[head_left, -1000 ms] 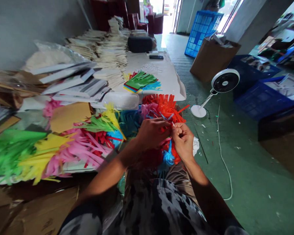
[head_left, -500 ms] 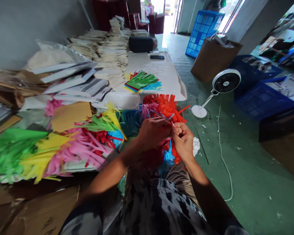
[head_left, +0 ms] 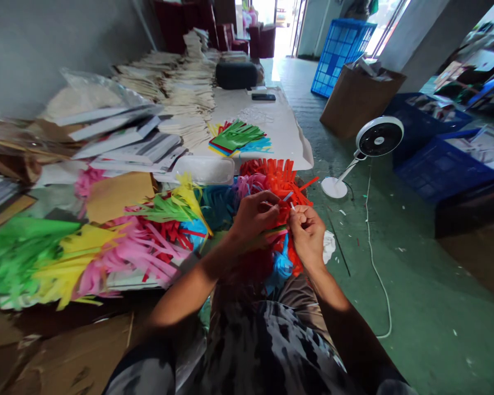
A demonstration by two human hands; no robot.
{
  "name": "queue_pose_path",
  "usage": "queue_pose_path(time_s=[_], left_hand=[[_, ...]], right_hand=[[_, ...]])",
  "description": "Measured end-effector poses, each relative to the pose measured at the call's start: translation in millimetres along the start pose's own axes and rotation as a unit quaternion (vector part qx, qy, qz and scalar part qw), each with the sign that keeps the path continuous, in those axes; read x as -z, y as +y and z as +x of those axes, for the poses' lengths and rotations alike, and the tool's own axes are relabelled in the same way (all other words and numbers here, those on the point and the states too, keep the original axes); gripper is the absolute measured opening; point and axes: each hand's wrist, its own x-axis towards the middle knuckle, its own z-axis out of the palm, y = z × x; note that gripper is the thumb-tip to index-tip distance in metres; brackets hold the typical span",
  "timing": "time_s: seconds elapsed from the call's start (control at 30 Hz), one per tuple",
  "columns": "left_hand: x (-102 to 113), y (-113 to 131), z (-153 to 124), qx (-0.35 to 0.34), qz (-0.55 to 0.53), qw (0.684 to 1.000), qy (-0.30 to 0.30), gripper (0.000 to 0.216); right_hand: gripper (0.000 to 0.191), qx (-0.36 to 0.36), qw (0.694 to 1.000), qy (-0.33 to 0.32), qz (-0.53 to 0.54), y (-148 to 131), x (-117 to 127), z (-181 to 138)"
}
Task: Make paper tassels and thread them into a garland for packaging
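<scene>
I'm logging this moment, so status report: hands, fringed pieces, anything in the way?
Right hand pinching small white piece. Left hand close by, hold unclear. Red fringe ahead, blue fringe below, both crowding the hands.

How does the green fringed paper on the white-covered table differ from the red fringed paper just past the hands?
Pose: the green paper lies fairly flat; the red paper is ruffled, its strips splayed.
Place: the green paper overlaps other coloured sheets, farther off; the red paper is close to the left hand and right hand.
Both have narrow cut strips.
</scene>
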Motion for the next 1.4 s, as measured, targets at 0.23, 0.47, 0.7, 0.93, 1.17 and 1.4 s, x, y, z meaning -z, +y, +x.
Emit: queue_pose_path(time_s=[0.23,0.47,0.7,0.93,1.17,1.4], left_hand=[[0.3,-1.9,5.4,-0.016,0.067,0.997,0.04,0.01],[-1.8,-8.9,6.8,-0.108,0.191,0.974,0.06,0.007],[0.1,1.7,0.8,-0.182,0.306,0.934,0.022,0.008],[4.2,0.4,-0.5,-0.234,0.319,0.918,-0.028,0.009],[7.3,-2.0,-4.1,-0.252,0.25,0.934,-0.042,0.004],[8.2,7.5,-3.9,-0.097,0.106,0.989,-0.032,0.024]], right_hand=[[0.03,0.001,0.999,-0.033,0.01,2.3,2.4,-4.9],[0.032,-0.002,0.999,-0.048,-0.025,1.5,2.6,-4.4],[0.028,-0.001,0.999,-0.043,-0.023,2.4,4.6,-2.5],[0.031,-0.007,0.998,-0.049,0.029,7.6,3.5,-3.3],[0.034,0.01,0.996,-0.073,0.043,4.7,5.6,-4.1],[0.02,0.016,0.997,-0.069,0.014,8.4,7.9,-6.8]])
